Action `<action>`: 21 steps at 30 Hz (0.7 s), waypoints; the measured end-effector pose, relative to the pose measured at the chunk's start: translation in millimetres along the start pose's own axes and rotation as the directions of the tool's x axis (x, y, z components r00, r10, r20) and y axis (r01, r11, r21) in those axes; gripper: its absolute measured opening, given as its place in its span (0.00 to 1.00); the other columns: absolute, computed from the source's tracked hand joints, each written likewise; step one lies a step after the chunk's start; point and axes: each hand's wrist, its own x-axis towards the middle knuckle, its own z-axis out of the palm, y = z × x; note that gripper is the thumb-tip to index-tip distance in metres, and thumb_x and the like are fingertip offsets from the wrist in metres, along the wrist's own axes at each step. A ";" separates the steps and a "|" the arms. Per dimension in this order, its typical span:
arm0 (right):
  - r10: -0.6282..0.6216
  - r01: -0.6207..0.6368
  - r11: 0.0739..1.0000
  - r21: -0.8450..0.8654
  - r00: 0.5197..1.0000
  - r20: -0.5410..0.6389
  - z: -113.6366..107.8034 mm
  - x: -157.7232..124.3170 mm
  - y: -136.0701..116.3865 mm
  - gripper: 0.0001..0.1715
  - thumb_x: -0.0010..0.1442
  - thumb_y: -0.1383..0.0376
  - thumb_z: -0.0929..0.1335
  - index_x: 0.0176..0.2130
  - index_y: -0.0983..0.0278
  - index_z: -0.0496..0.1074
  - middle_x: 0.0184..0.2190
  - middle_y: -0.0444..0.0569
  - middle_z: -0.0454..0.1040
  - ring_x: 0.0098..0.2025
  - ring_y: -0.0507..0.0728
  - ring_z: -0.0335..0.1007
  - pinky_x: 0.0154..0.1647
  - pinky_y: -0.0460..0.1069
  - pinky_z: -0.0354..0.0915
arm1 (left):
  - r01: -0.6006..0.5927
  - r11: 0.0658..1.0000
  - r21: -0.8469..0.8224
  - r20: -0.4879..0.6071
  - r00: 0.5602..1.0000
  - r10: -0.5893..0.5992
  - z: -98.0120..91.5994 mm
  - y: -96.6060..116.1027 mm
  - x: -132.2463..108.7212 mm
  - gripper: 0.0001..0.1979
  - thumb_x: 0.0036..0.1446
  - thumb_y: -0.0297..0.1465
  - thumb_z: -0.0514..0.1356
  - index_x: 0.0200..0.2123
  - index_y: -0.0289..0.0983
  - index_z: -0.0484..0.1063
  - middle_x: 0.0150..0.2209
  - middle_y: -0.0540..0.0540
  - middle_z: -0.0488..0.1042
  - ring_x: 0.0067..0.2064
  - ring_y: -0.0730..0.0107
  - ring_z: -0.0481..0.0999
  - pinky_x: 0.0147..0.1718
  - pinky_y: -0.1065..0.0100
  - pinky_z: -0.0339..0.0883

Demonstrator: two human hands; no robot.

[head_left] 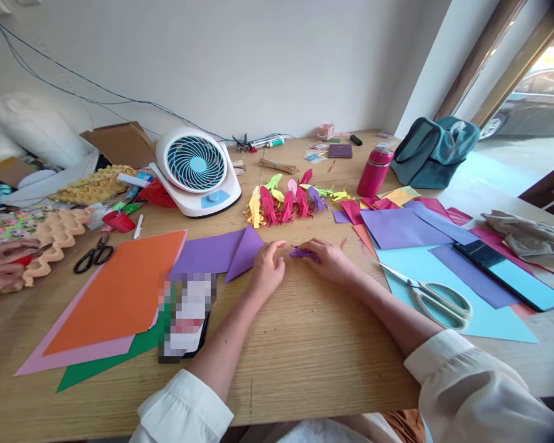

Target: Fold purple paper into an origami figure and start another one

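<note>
Over the middle of the wooden table, my right hand (329,258) grips a small folded purple paper piece (305,253) with its fingertips. My left hand (268,271) is just left of that piece, thumb and fingers curved and apart, with nothing seen between them. Beside the left hand lie a purple paper triangle (246,253) and a purple sheet (205,252). Beyond both hands is a cluster of folded paper figures (286,203) in yellow, red, pink, green and purple. White-handled scissors (443,303) rest to the right on a light blue sheet (493,326).
An orange sheet (115,295) and a blurred-out phone (187,317) lie left. Behind stand a white fan (196,172), a pink bottle (375,173) and a teal bag (431,157). Another person's hands (2,264) work at far left near black scissors (95,253). A dark phone (508,274) lies right.
</note>
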 end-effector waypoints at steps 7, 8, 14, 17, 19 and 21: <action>0.387 -0.385 0.382 0.840 0.892 0.233 -4.7 -13.5 -35.4 0.17 0.61 0.53 0.70 0.43 0.62 0.74 0.40 0.51 0.79 0.37 0.54 0.75 0.40 0.48 0.69 | 0.066 0.896 -0.438 -0.027 0.996 -0.087 -22.7 30.5 2.9 0.16 0.60 0.32 0.59 0.52 0.39 0.67 0.51 0.41 0.75 0.56 0.62 0.74 0.51 0.63 0.68; 0.375 -0.412 0.291 0.863 0.879 0.294 -3.7 -17.8 -39.4 0.16 0.60 0.53 0.71 0.42 0.62 0.74 0.39 0.51 0.79 0.36 0.53 0.75 0.37 0.47 0.69 | 0.072 0.891 -0.448 0.003 0.997 -0.079 -24.1 35.3 1.5 0.17 0.60 0.32 0.60 0.52 0.39 0.67 0.50 0.41 0.76 0.54 0.63 0.75 0.51 0.63 0.67; 0.384 -0.434 0.135 0.891 0.851 0.357 -4.3 -35.7 -52.7 0.16 0.58 0.55 0.73 0.42 0.62 0.74 0.38 0.50 0.78 0.35 0.52 0.73 0.35 0.46 0.68 | 0.095 0.921 -0.379 0.030 0.995 -0.090 -21.6 52.1 -7.4 0.12 0.56 0.28 0.63 0.44 0.39 0.70 0.34 0.49 0.75 0.39 0.69 0.76 0.44 0.67 0.68; 0.385 -0.359 0.282 0.889 0.892 0.238 -9.9 -36.5 -55.7 0.20 0.58 0.53 0.73 0.45 0.61 0.72 0.39 0.48 0.76 0.37 0.53 0.73 0.37 0.47 0.68 | 0.095 0.893 -0.440 0.025 0.995 -0.094 -19.8 53.5 -9.3 0.10 0.58 0.28 0.62 0.43 0.39 0.68 0.34 0.50 0.73 0.37 0.71 0.74 0.42 0.69 0.67; 0.336 -0.245 0.405 0.881 0.936 0.107 -11.9 -35.3 -56.1 0.20 0.55 0.55 0.76 0.43 0.60 0.70 0.40 0.47 0.75 0.37 0.52 0.71 0.35 0.47 0.69 | 0.079 0.887 -0.455 -0.007 0.996 -0.093 -19.0 54.2 -10.6 0.08 0.59 0.28 0.61 0.41 0.39 0.67 0.35 0.50 0.71 0.37 0.72 0.73 0.41 0.70 0.67; 0.267 -0.140 0.485 0.863 0.964 0.006 -11.3 -34.2 -54.7 0.19 0.53 0.57 0.77 0.39 0.60 0.68 0.38 0.45 0.74 0.33 0.50 0.69 0.30 0.46 0.68 | 0.065 0.887 -0.457 -0.030 0.996 -0.089 -18.4 55.2 -12.1 0.06 0.60 0.28 0.61 0.40 0.39 0.66 0.35 0.50 0.70 0.37 0.73 0.72 0.40 0.71 0.66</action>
